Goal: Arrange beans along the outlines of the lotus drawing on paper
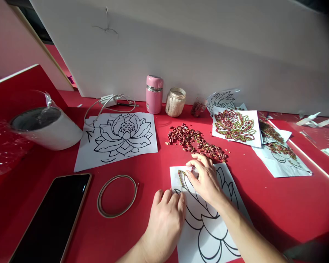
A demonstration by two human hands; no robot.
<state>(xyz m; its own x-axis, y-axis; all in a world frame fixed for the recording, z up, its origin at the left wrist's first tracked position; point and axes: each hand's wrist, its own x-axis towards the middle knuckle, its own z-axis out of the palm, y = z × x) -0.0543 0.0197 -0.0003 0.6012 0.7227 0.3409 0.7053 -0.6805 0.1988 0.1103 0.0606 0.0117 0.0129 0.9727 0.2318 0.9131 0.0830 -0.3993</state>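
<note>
A sheet of white paper with a black lotus outline (208, 230) lies in front of me on the red table. Small green and reddish beans form a short line (181, 178) near its upper left corner. My right hand (205, 179) is over the top of the sheet, its thumb and fingers drawn together just right of that line; whatever is between the fingertips is too small to name. At the sheet's left edge rests my left hand (167, 219), its fingers curled and knuckles up. The curled fingers hide what they may hold.
Beyond the sheet spreads a pile of red beans (190, 138). A bean-covered lotus picture (235, 126) lies back right. Leftward are printed lotus sheets (145, 146), a tape roll (98, 204), a phone (52, 215) and a white container (60, 135). A pink flask (154, 96) and jar (175, 104) stand behind.
</note>
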